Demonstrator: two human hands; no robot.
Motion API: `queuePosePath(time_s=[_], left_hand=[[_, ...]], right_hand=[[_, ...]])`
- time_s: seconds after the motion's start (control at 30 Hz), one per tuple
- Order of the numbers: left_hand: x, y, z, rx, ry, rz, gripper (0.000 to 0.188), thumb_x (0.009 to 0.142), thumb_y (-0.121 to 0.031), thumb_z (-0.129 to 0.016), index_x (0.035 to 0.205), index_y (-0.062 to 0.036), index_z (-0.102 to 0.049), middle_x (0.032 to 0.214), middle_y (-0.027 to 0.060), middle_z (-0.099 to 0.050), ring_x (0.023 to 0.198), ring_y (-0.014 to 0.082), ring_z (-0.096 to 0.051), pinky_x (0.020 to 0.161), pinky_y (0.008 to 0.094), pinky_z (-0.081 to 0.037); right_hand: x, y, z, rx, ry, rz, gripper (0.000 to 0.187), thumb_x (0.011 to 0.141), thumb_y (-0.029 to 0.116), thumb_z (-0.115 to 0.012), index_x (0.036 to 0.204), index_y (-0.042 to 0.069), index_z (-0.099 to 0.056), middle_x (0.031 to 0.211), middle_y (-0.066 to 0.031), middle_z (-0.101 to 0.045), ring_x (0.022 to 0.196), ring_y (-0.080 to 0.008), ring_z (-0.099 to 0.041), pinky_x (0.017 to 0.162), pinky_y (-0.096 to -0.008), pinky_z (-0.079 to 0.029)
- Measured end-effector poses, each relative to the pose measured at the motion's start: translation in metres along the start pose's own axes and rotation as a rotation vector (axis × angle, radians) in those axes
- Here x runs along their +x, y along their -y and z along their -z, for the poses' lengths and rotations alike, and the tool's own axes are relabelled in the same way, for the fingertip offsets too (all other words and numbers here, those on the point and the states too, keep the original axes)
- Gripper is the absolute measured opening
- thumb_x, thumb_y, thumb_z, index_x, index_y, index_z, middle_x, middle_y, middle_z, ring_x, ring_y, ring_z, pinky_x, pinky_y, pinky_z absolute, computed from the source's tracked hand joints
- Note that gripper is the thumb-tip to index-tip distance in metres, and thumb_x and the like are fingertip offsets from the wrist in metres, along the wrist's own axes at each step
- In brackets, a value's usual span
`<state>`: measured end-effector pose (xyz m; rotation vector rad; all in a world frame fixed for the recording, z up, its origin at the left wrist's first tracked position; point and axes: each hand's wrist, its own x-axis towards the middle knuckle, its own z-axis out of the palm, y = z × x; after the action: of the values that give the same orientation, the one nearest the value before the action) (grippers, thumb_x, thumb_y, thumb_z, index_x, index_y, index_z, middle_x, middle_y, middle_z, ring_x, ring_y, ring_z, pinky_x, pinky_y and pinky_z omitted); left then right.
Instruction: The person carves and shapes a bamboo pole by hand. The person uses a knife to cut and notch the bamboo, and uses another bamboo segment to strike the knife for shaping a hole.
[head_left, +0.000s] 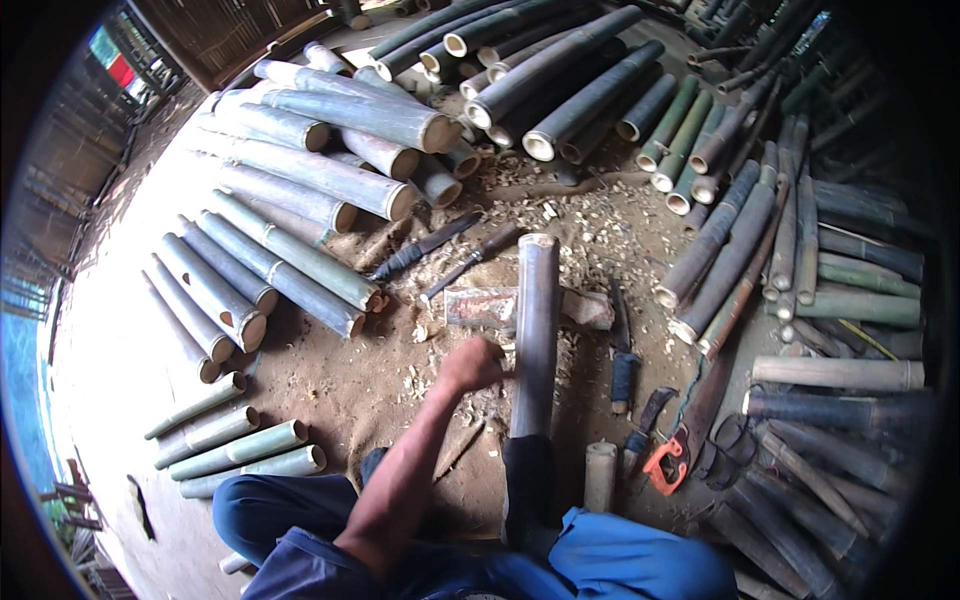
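Observation:
A greyish bamboo section (537, 340) stands out lengthwise in front of me, its far end resting on a rough wooden block (480, 308). The near end meets a dark-covered foot or lower leg (528, 480). Beside the bamboo's left side, my left hand (474, 365) is closed in a fist. What it holds, if anything, is hidden. My right hand does not show. Past the block lie a long tool with a slim handle (470, 263) and a dark-wrapped blade (425, 247). Right of the bamboo lies a knife with a wrapped handle (622, 375).
Cut bamboo sections (330, 175) are piled at the left and far side, with more bamboo (840, 375) at the right. A saw with an orange handle (668, 465), a curved knife (648, 420) and a short bamboo piece (600, 475) lie near my right knee. Wood chips litter the ground.

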<state>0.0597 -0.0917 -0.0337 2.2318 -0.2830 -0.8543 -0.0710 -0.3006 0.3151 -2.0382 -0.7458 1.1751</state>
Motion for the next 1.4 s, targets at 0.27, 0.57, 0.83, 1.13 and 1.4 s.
queuePosePath(time_s=[0.27, 0.57, 0.83, 1.13, 1.4], left_hand=[[0.072, 0.098, 0.124, 0.529, -0.688, 0.37, 0.042, 0.086, -0.015, -0.068, 0.126, -0.0038, -0.06, 0.125, 0.0178, -0.06, 0.118, 0.036, -0.059, 0.099, 0.05, -0.049], [0.063, 0.079, 0.139, 0.372, -0.655, 0.24, 0.057, 0.086, -0.038, -0.079, 0.122, 0.0004, -0.057, 0.122, 0.0216, -0.057, 0.115, 0.0405, -0.061, 0.09, 0.0535, -0.05], [0.006, 0.044, 0.174, 0.441, -0.678, -0.09, 0.041, 0.078, -0.014, -0.073, 0.113, -0.0049, -0.055, 0.1, 0.0183, -0.061, 0.095, 0.0409, -0.067, 0.076, 0.0539, -0.053], [0.036, 0.001, 0.166, 0.538, -0.469, -0.218, 0.03, 0.093, -0.039, -0.074, 0.1, -0.0115, -0.065, 0.088, 0.0109, -0.072, 0.074, 0.0341, -0.071, 0.061, 0.0492, -0.051], [0.055, 0.016, 0.153, 0.615, -0.436, -0.199, 0.033, 0.094, -0.045, -0.071, 0.099, -0.0122, -0.066, 0.076, 0.0148, -0.07, 0.067, 0.0373, -0.07, 0.06, 0.0503, -0.052]], right_hand=[[0.012, -0.024, 0.014, 0.363, 0.193, -0.647, 0.032, 0.104, 0.027, -0.048, 0.125, 0.007, -0.062, 0.113, -0.0151, -0.066, 0.106, -0.0279, -0.065, 0.096, -0.0408, -0.051], [0.003, -0.256, -0.085, 1.268, -0.787, -0.549, 0.07, 0.084, 0.015, -0.078, 0.144, 0.006, -0.045, 0.1, -0.011, -0.064, 0.084, -0.0223, -0.069, 0.075, -0.0397, -0.06], [-0.003, -0.276, -0.076, 1.363, -0.717, -0.457, 0.069, 0.084, 0.018, -0.078, 0.143, 0.005, -0.044, 0.101, -0.0125, -0.064, 0.083, -0.0242, -0.07, 0.074, -0.0412, -0.059], [0.008, -0.272, 0.021, 0.295, -0.856, -0.342, 0.097, 0.073, 0.033, -0.091, 0.147, -0.002, -0.039, 0.131, -0.0222, -0.06, 0.122, -0.0328, -0.06, 0.104, -0.044, -0.048], [0.049, -0.216, 0.127, -0.669, -0.506, -0.044, 0.091, 0.067, 0.022, -0.093, 0.144, 0.006, -0.049, 0.106, -0.0159, -0.061, 0.097, -0.0347, -0.068, 0.083, -0.0453, -0.059]])
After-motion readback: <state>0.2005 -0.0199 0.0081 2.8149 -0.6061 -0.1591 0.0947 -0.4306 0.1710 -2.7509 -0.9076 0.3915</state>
